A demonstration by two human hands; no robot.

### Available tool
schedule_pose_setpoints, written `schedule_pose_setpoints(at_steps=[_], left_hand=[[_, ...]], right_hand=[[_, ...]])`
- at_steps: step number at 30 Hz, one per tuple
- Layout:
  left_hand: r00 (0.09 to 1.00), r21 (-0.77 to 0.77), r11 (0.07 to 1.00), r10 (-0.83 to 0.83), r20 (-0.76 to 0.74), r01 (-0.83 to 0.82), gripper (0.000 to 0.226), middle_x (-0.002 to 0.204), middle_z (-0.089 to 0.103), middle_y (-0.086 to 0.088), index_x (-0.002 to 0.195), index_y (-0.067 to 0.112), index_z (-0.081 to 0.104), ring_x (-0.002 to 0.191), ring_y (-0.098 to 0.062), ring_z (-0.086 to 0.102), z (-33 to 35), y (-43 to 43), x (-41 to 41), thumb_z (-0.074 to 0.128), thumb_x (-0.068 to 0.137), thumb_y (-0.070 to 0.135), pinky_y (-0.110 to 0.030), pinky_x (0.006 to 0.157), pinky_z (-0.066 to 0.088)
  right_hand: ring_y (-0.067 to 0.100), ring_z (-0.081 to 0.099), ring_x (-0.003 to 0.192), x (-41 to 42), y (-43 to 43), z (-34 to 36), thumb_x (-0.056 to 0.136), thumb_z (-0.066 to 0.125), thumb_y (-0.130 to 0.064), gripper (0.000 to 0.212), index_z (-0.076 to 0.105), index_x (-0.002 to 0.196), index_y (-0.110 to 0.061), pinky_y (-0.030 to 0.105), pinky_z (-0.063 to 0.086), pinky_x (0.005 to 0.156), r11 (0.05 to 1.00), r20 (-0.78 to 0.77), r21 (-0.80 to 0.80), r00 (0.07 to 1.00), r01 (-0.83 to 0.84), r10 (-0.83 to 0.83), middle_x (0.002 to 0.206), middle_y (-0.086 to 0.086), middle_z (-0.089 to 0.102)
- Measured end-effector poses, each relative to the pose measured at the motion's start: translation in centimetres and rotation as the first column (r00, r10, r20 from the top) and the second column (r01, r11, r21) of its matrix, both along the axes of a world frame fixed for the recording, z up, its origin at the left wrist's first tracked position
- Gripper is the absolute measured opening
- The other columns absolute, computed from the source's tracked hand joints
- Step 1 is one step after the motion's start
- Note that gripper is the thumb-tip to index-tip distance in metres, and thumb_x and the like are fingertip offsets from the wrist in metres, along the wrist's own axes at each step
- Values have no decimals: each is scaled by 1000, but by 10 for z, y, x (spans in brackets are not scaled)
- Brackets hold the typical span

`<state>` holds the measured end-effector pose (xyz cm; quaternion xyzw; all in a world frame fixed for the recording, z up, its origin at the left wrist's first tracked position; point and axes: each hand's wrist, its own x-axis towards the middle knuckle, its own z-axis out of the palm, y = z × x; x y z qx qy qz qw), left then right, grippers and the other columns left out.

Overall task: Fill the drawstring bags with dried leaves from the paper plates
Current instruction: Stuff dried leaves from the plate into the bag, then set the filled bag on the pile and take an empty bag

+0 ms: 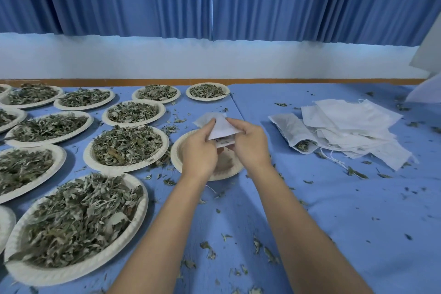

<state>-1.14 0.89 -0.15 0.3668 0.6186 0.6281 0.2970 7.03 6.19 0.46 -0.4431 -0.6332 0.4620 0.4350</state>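
Both hands hold one white drawstring bag (220, 127) above a nearly bare paper plate (176, 154) in the middle of the table. My left hand (199, 150) pinches the bag's left side. My right hand (249, 144) pinches its right side, and the bag's mouth faces me between them. What the bag holds is hidden. Several paper plates heaped with dried leaves lie to the left, the nearest (76, 227) at the front left and another (127, 147) just left of my hands.
A pile of flat white bags (353, 126) lies at the right, with one leaf-filled bag (292, 132) on its left edge. Loose leaf bits are scattered over the blue tablecloth (358, 210). Blue curtains and a white wall stand behind the table.
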Motion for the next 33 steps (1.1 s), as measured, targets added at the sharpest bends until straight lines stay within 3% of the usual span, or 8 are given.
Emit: schedule_pose_setpoints(at_steps=[4, 6, 8, 10, 12, 19, 25, 33], left_hand=[[973, 38, 995, -94, 210, 88, 56, 99, 67, 2, 132, 14, 54, 82, -14, 64, 1, 18, 22, 47, 84, -13, -19, 61, 51], [968, 64, 989, -147, 204, 137, 54, 103, 63, 9, 132, 14, 54, 92, -13, 64, 2, 32, 37, 47, 85, -12, -21, 69, 51], [983, 55, 984, -172, 58, 169, 50, 114, 59, 11, 133, 19, 55, 95, -5, 61, 4, 46, 53, 47, 90, -5, -20, 79, 52], [965, -28, 983, -183, -187, 181, 46, 115, 61, 7, 134, 21, 53, 88, -8, 61, 5, 58, 67, 42, 94, 2, -5, 63, 44], [924, -167, 969, -225, -311, 180, 48, 115, 64, -6, 137, 16, 49, 92, -22, 60, -2, 69, 77, 38, 93, 0, -15, 49, 36], [959, -155, 947, -284, 12, 283, 59, 130, 50, 10, 149, 28, 25, 114, -19, 52, -16, 94, 95, 34, 97, 3, -29, 89, 42], [885, -256, 861, -463, -39, 439, 66, 152, 34, 2, 149, 22, 29, 138, -15, 33, -15, 98, 94, 30, 90, -9, -21, 103, 33], [966, -7, 987, -160, -204, 162, 57, 125, 45, 10, 129, 17, 53, 112, -20, 51, -6, 94, 108, 31, 84, -10, -36, 93, 45]], right_hand=[[20, 60, 109, 19, 9, -6, 83, 36, 12, 54, 63, 124, -11, 29, 49, 93, 982, 87, 80, 980, 172, -179, 120, 7, 66], [15, 59, 102, 34, 19, -3, 82, 36, 14, 54, 63, 123, -9, 20, 46, 86, 956, 29, 122, 962, 268, -273, 117, 7, 66], [15, 58, 100, 50, 32, 1, 86, 36, 14, 50, 62, 125, -6, 17, 44, 84, 939, 24, 186, 954, 290, -300, 117, 8, 66], [21, 58, 110, 63, 43, 1, 90, 36, 12, 46, 58, 127, -4, 23, 44, 94, 947, 101, 217, 960, 237, -263, 124, 12, 62], [26, 54, 117, 71, 53, -3, 92, 36, 8, 44, 56, 130, -3, 23, 42, 93, 967, 217, 170, 950, 188, -223, 130, 15, 58], [29, 54, 82, 77, 72, -11, 97, 37, -11, 29, 59, 79, -4, 37, 38, 74, 972, 365, 118, 901, 205, -234, 81, 11, 61], [35, 50, 108, 87, 81, -22, 98, 42, -16, 27, 66, 103, -3, 31, 37, 74, 907, 553, 304, 721, 292, -417, 105, 18, 64], [21, 45, 113, 117, 96, -6, 90, 47, -12, 26, 67, 106, -13, 31, 38, 73, 661, 226, 552, 672, 508, -705, 120, 3, 55]])
